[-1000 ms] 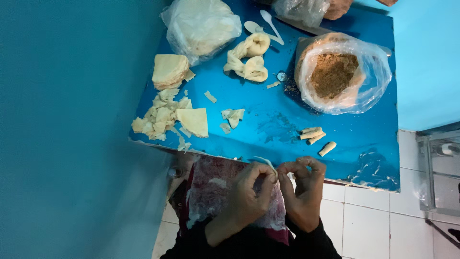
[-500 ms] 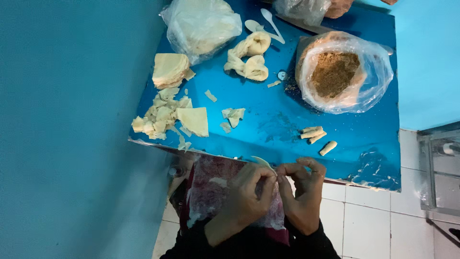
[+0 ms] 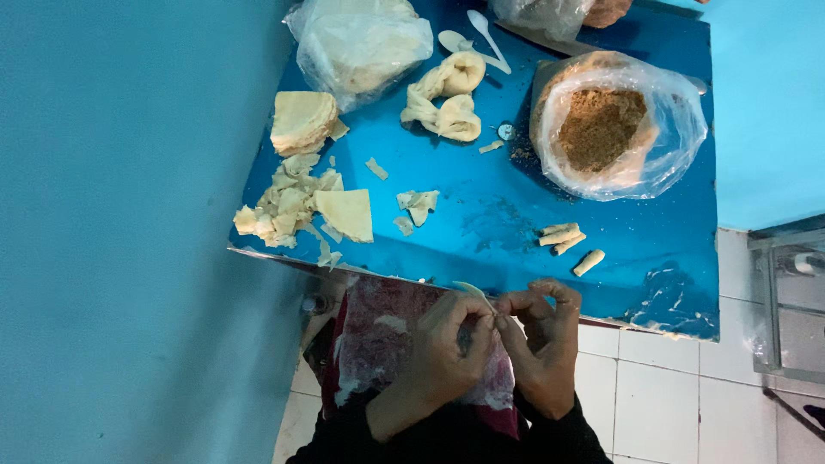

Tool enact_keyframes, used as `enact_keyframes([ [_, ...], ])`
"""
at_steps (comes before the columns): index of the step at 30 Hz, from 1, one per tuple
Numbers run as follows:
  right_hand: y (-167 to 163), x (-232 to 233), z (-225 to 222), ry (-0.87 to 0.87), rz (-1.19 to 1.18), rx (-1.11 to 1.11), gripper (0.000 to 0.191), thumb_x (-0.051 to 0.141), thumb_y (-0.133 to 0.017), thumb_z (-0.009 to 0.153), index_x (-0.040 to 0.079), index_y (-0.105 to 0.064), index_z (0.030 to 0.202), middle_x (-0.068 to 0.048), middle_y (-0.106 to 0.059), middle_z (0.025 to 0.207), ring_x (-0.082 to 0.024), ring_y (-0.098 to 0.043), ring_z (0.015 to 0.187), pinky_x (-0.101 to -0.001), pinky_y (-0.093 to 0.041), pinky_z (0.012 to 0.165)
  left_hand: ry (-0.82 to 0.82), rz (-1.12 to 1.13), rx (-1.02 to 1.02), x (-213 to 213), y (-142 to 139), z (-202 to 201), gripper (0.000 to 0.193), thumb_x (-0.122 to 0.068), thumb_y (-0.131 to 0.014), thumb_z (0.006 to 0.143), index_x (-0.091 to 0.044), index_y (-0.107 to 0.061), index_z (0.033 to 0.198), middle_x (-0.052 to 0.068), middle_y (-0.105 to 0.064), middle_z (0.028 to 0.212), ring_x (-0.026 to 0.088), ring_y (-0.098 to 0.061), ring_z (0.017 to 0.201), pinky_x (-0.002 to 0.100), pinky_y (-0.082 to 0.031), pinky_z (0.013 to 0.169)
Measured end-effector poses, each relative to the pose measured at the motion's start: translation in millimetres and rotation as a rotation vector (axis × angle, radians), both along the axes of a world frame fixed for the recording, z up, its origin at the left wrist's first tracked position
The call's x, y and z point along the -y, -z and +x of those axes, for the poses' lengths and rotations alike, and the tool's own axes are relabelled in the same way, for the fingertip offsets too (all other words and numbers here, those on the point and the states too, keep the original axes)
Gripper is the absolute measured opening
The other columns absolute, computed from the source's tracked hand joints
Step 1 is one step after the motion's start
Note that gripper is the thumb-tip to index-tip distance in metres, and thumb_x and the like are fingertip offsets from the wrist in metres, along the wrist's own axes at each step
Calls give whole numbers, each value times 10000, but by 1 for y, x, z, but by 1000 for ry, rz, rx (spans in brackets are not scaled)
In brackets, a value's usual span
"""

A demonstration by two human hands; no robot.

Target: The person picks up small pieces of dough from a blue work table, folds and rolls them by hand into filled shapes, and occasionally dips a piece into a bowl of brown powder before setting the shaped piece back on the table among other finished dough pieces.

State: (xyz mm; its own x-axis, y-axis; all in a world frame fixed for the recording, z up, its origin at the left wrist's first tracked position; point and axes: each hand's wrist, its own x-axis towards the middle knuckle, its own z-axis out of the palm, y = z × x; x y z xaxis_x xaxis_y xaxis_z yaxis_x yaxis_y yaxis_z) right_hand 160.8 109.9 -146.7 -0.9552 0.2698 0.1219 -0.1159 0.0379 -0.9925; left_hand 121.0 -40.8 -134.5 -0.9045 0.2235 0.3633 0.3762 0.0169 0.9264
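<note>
Wrapper scraps (image 3: 288,202): pale, torn pieces heaped at the 9 o'clock side of the blue table (image 3: 481,215), with a flat triangular sheet just beside them.
Wrapper stack (image 3: 302,120): folded cream sheets at 10 o'clock.
Left hand (image 3: 451,348): at 6 o'clock, below the table's near edge; fingers pinched on a thin wrapper piece (image 3: 475,294).
Wrapper piece: pale, narrow, slightly curved; its tip rises from between both hands' fingertips; its lower part is hidden.
Right hand (image 3: 541,344): touching the left, fingers curled and gripping the same piece.
Finished rolls (image 3: 567,243): small cream cylinders at 4 o'clock on the table.
Filling bag (image 3: 614,129): clear plastic, open, holding brown crumbly filling, at 2 o'clock.
</note>
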Motion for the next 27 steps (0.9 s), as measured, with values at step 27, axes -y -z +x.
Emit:
enact_keyframes([
  [27,15,-9,-3,-25,-541,-58,442,-44,-518,947,59,-422,1366,-116,-635,1087,-205,-622,1035,-382,-549,948,52,572,475,-23,45,13,159,-33,-641,1011,-26,-518,1112,71,-654,1016,105,-659,901,272,-550,798],
])
